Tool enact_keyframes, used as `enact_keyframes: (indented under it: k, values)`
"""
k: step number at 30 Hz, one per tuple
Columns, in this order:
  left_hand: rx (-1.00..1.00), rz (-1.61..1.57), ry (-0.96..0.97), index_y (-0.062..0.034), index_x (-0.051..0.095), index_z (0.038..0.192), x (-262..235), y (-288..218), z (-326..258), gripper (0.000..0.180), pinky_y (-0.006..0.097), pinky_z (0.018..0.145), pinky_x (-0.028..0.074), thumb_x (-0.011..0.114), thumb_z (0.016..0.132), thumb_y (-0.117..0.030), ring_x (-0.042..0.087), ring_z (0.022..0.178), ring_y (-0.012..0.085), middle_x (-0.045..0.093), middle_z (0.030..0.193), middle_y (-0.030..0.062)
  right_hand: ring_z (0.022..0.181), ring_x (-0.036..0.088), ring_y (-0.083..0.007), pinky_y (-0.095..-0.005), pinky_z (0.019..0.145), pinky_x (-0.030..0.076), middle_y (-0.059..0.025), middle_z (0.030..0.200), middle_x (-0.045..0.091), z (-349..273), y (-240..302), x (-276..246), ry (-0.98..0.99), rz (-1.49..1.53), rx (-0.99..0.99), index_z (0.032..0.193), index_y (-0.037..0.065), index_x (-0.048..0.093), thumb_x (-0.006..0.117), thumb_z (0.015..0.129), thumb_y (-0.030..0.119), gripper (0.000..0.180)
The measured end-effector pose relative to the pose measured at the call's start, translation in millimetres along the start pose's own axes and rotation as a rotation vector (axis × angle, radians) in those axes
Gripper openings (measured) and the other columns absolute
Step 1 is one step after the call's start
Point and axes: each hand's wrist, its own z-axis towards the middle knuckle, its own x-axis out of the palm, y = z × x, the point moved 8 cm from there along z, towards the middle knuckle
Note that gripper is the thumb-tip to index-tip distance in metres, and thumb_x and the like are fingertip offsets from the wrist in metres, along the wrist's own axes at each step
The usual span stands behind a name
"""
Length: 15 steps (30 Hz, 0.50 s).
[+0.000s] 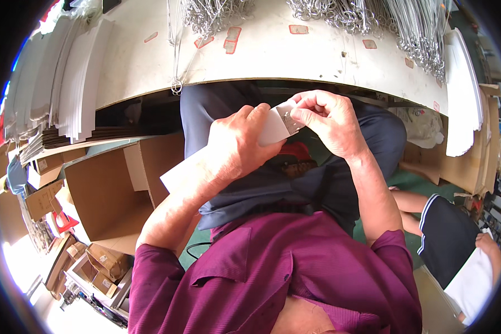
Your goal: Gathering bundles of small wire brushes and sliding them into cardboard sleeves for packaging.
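Note:
My left hand (236, 142) is wrapped round a long, narrow white carton (273, 129), held slantwise over my lap. The carton's lower end comes out beneath my left wrist. At its upper end shows a silvery-grey piece (291, 121) with small shapes on it, too small to make out. There my right hand (331, 119) has thumb and forefinger closed in a pinch at the tip; the fingers partly hide what they grip. Beyond my hands, on the white table (273, 61), lie bundles of thin metal wire rods with looped ends (217, 16).
More looped wires (417, 36) lie at the far right. Flat white cartons are stacked at left (61, 72) and right (462, 94). Wire loops (176, 86) overhang the table's edge. An open cardboard box (108, 189) stands at my left. Another person (453, 239) sits at the lower right.

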Motion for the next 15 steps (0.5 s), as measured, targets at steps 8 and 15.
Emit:
enact_keyframes:
  k: [8, 15]
  values:
    - [-0.008, -0.031, 0.013, -0.0031, 0.065, 0.116, 2.3, -1.2, -0.4, 0.054, 0.042, 0.070, 0.061, 0.088, 0.071, -0.023, 0.073, 0.082, 0.0328, 0.071, 0.092, 0.0148, 0.079, 0.068, -0.0093, -0.0277, 0.074, 0.056, -0.0099, 0.099, 0.074, -6.0, -1.4, 1.3, -0.103, -0.003, 0.008, 0.088, -0.003, 0.069, 0.074, 0.090, 0.002, 0.008]
    - [-0.017, -0.035, -0.029, -0.0022, 0.066, 0.117, -0.5, -0.9, 1.4, 0.054, 0.042, 0.071, 0.061, 0.088, 0.072, -0.022, 0.073, 0.083, 0.0332, 0.071, 0.095, 0.0155, 0.093, 0.072, -0.0282, -0.0360, 0.081, 0.057, -0.0176, 0.107, 0.073, -15.3, 27.8, 12.1, -0.126, -0.372, -0.384, 0.093, -0.002, 0.070, 0.073, 0.091, 0.007, 0.010]
